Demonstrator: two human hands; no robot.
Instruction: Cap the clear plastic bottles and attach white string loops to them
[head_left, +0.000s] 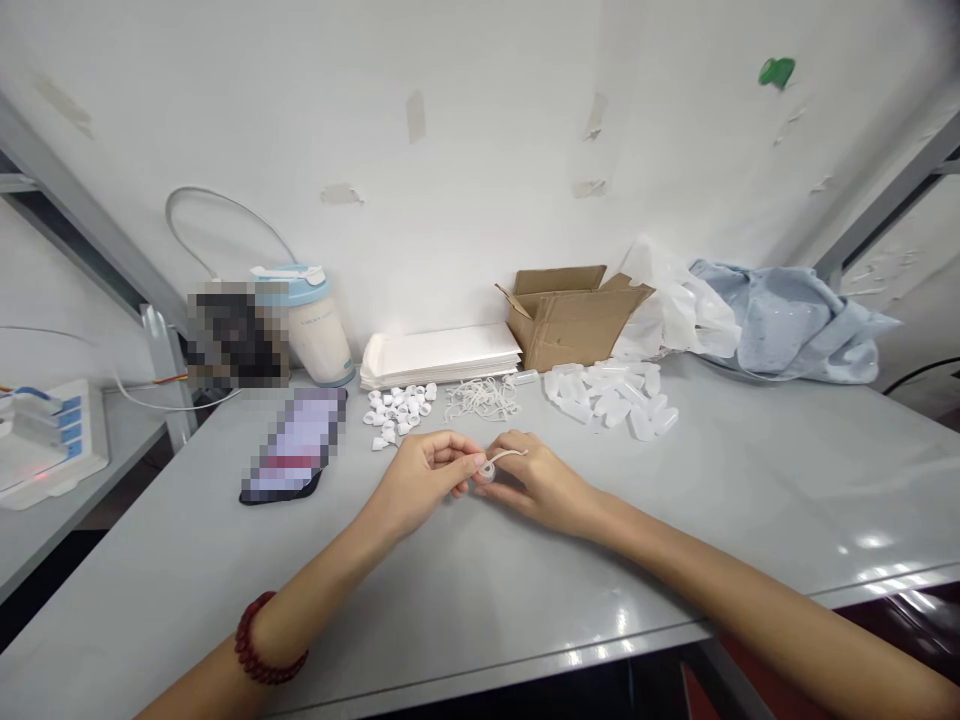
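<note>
My left hand (420, 480) and my right hand (540, 485) meet above the middle of the table. Both are closed, thumb against fingers. Between their fingertips is a small translucent plastic piece (488, 472), its round open end showing; it looks like the clear tubes lying behind. A thin white strip (511, 453) curves out of it to the right, over my right hand's fingers. My left thumb and forefinger pinch at the near end of the strip. The fingers of my right hand close around the plastic piece, partly hiding it.
Beyond my hands lie white plastic caps (397, 405), white strips (480, 398) and translucent tubes (611, 395). Behind them are stacked white envelopes (442, 355), an open cardboard box (574, 330), a plastic bag (667, 310) and blue cloth (787, 320). A phone (296, 445) and tumbler (319, 335) stand left.
</note>
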